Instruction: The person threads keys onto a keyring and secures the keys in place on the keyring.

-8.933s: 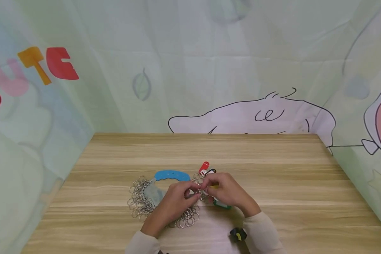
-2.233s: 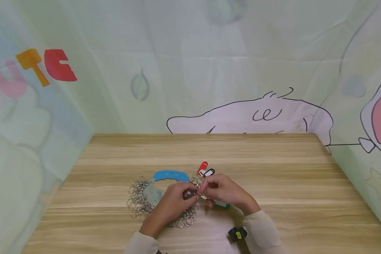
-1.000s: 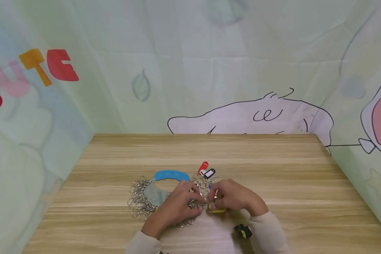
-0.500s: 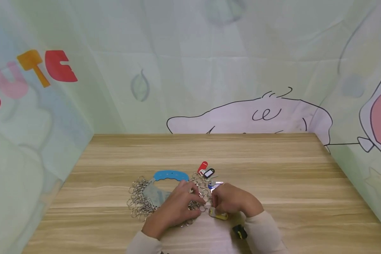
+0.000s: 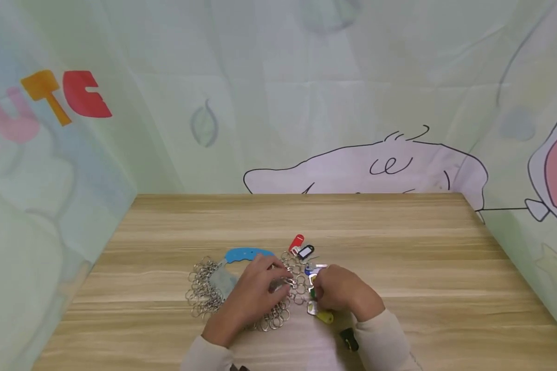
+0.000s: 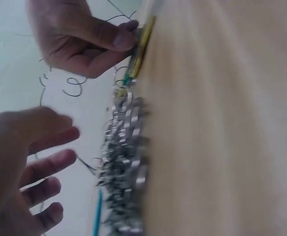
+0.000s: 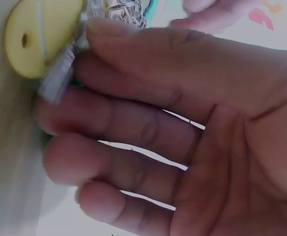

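Note:
My left hand (image 5: 255, 291) hovers over the right side of a ring of metal key rings with swivel clasps (image 5: 204, 288); in the left wrist view its loose fingers (image 6: 45, 167) stand apart from the metal. My right hand (image 5: 343, 291) curls at the row of key tags, thumb and fingers pinching a green key tag (image 5: 312, 292), mostly covered by the hand. Just in front of it lies a yellow key tag (image 5: 324, 316), large in the right wrist view. Behind the hand lies a blue key tag (image 5: 312, 270). Small joined rings (image 5: 299, 289) run between the hands.
A blue curved handle (image 5: 241, 253) tops the ring cluster. Farther back lie a red key tag (image 5: 297, 241) and a black-rimmed key tag (image 5: 306, 251). The wooden table (image 5: 399, 226) meets a printed cloth backdrop. A black strap piece (image 5: 349, 340) sits beside the right sleeve.
My right hand parted from the joined rings, laid the yellow key tag down at the front and moved back to the green one. My left hand lifted slightly leftward and back.

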Motion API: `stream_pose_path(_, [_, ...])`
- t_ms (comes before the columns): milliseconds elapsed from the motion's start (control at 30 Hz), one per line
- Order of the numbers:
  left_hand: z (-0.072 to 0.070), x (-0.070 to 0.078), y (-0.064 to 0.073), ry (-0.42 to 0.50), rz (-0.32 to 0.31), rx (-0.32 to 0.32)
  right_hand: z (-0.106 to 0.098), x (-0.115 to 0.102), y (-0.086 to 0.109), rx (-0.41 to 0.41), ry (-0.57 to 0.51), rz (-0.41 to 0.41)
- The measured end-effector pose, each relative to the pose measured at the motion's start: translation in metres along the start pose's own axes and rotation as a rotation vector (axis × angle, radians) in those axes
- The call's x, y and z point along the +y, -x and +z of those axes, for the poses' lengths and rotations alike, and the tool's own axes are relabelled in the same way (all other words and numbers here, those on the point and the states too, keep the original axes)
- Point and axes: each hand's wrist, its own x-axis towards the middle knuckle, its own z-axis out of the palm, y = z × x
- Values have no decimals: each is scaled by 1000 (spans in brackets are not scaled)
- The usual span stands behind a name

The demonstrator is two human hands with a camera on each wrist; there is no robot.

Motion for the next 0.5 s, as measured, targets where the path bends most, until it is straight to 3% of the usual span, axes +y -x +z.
stream_pose_path(133, [-12,4,-6,-75,30,151,-9,6,6,44,-86,-27])
stream_pose_path(233, [-23,9,-9,-124,22,228,-17,8,10,184,-186,-58])
stream_pose_path(367, [-37,16,-11,-140,21,321,-27,7,15,582,-218,-139])
stream_pose_path(500, [-49,25,-12,-183,34,410,-34,4,17,955,-163,-306])
